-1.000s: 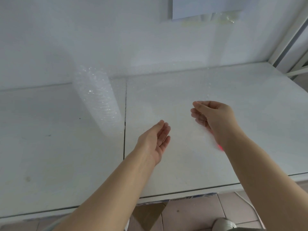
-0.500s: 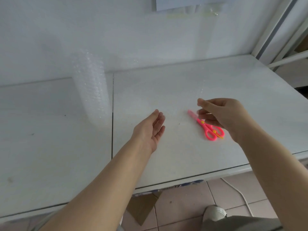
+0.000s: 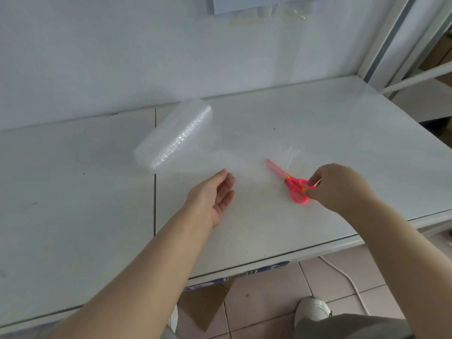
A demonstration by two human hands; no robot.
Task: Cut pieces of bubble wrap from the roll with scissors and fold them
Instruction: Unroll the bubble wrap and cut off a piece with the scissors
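Roll (image 3: pixel 173 138) has toppled beyond the left hand (image 3: pixel 212 196), fingers straight; right hand (image 3: pixel 342 189) pinches the scissors (image 3: pixel 291 181) handle.

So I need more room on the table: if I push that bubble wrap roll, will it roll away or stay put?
Probably rolls easily: the bubble wrap roll lies on its side on the smooth table. It looks light, mostly air, so a nudge may send it far. Its loose sheet, spread toward the scissors, may drag along.

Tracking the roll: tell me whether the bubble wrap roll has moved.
Yes. The bubble wrap roll, earlier left of the table seam, now lies across it, toward the right.
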